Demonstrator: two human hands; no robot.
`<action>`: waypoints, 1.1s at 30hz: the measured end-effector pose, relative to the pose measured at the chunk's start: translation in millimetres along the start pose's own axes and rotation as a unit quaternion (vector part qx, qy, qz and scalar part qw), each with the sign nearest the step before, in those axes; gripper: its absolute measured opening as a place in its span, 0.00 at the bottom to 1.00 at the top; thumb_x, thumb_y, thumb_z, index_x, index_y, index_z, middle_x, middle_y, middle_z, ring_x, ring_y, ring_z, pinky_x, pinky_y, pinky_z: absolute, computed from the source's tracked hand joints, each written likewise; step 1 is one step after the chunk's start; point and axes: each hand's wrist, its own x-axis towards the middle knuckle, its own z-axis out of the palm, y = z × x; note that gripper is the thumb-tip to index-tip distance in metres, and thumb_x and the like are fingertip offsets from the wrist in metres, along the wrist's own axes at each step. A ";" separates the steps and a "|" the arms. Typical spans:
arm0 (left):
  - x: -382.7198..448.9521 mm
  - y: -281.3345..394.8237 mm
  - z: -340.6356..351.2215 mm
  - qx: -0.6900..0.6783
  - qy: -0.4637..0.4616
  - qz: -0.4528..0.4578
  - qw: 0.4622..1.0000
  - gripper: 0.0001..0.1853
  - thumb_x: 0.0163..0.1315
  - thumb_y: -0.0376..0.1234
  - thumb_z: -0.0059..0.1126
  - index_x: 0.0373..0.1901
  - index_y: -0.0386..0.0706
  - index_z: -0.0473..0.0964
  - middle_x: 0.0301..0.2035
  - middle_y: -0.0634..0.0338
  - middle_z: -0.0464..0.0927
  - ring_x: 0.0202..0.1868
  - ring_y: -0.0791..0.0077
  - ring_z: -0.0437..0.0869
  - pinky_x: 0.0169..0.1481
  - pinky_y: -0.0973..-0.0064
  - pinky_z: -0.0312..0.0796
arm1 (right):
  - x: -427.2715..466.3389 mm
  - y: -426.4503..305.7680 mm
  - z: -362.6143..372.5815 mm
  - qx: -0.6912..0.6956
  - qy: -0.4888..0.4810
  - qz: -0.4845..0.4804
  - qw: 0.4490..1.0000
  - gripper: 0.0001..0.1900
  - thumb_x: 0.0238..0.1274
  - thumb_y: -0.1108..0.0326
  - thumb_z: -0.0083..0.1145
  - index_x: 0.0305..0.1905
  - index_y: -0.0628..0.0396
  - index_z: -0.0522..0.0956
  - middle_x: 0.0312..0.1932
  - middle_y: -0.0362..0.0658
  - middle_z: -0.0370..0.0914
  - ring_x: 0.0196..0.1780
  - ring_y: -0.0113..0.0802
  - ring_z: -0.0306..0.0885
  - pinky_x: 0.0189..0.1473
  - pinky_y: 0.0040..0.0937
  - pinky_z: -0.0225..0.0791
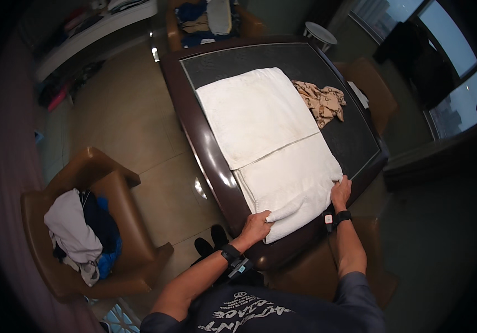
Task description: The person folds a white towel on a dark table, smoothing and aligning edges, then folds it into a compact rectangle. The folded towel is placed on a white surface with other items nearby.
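Note:
A large white towel (263, 116) lies folded in layers on a dark-topped table (238, 58). Across its middle runs a seam where two folded ends meet or lie close together. My left hand (257, 228) grips the near left part of the towel, where the cloth is bunched into a raised fold. At the near right corner, my right hand (341, 193) pinches the towel's edge. Both wrists wear black straps with small devices. Beyond the towel's right side lies a crumpled tan patterned cloth (321, 101), partly tucked against it.
A brown leather armchair (138, 233) at left holds grey, black and blue clothes (76, 233). Another armchair (250, 24) at the far end bears more clothes. Brown chairs (373, 93) stand along the right. A small round white stool (320, 32) is near the windows.

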 end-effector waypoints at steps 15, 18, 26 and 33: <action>64.3 61.8 -61.8 0.003 -0.363 -0.038 0.931 0.17 0.63 0.33 0.64 0.54 0.42 0.80 0.41 0.49 0.86 0.45 0.68 0.86 0.53 0.72 0.75 | 15.1 11.2 -32.5 0.163 0.012 0.084 0.983 0.11 0.58 0.74 0.54 0.46 0.57 0.79 0.37 0.53 0.80 0.42 0.52 0.80 0.45 0.43 0.72; 86.0 86.5 -81.9 -0.044 -0.380 -0.042 0.923 0.15 0.63 0.33 0.64 0.51 0.40 0.80 0.39 0.51 0.86 0.40 0.70 0.86 0.49 0.73 0.75 | 42.5 -19.2 -63.3 0.250 0.012 0.146 0.957 0.12 0.59 0.75 0.53 0.47 0.58 0.80 0.31 0.44 0.81 0.31 0.32 0.79 0.32 0.30 0.72; 150.3 127.8 -170.9 -0.120 -0.410 -0.075 0.901 0.18 0.66 0.31 0.65 0.57 0.36 0.78 0.45 0.59 0.85 0.47 0.77 0.82 0.54 0.75 0.74 | 121.2 -126.7 -112.8 0.360 0.036 0.109 0.926 0.09 0.57 0.79 0.54 0.42 0.58 0.80 0.29 0.34 0.77 0.27 0.19 0.72 0.28 0.19 0.68; 211.3 120.3 -285.4 -0.182 -0.330 -0.060 0.924 0.19 0.65 0.31 0.66 0.56 0.34 0.78 0.45 0.60 0.84 0.48 0.79 0.82 0.56 0.76 0.74 | 215.7 -260.9 -87.7 0.355 0.023 0.075 0.932 0.08 0.54 0.78 0.55 0.39 0.58 0.81 0.28 0.33 0.77 0.29 0.19 0.72 0.31 0.20 0.64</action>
